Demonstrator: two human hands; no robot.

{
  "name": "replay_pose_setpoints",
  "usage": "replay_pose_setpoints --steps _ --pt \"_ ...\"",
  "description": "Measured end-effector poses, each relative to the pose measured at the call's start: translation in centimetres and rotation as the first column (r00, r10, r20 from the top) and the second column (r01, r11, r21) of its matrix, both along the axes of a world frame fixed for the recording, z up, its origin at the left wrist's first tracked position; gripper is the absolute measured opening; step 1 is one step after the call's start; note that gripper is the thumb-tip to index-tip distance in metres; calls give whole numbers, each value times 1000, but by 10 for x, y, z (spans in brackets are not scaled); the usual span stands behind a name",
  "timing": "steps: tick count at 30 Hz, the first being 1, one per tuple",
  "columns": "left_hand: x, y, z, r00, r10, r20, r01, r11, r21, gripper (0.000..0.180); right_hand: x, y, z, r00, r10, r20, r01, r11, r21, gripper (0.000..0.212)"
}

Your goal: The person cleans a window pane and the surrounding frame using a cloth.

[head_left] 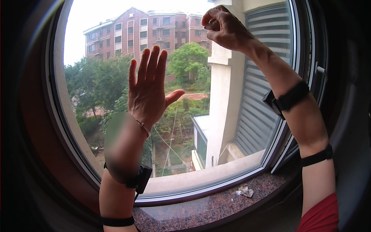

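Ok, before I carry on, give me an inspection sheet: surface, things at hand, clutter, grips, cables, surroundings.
Surface: red-brown speckled stone sill.
Things at hand: large window with a silver-and-dark frame, behind both hands; contact cannot be told.
Clutter: crumpled white paper-like scrap on the sill, toward the right.
Grips: left hand open, fingers up; right hand curled, contents unclear.
Cables: thin pale lines outside; whether string or cable is unclear.
Surroundings: red-brick building, leafy green trees, grey slatted panel outside.
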State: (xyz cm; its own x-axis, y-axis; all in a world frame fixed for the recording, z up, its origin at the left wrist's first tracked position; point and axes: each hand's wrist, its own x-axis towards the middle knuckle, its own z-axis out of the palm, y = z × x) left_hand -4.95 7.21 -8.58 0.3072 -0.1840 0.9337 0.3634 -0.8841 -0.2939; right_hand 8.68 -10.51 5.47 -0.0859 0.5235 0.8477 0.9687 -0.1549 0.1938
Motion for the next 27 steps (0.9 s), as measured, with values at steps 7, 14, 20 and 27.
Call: replay_pose_setpoints --steps 7,14,20,27 --pt "0 0 -1 1000 6 0 -6 1000 -12 102 -4 1 -5 1000 -24 0 24 1000 13 22" --pt "0 0 2 1000 -8 -3 8 1000 -4 102 3 6 -15 987 117 -109 -100 983 151 17" --pt "-1 0 1 1000 -8 4 8 1000 -7 103 2 15 -25 990 105 -90 -82 969 232 14" --pt "-3 -1 1 1000 -8 -8 7 1000 -15 101 14 8 -30 950 301 -84 -279 937 208 12"
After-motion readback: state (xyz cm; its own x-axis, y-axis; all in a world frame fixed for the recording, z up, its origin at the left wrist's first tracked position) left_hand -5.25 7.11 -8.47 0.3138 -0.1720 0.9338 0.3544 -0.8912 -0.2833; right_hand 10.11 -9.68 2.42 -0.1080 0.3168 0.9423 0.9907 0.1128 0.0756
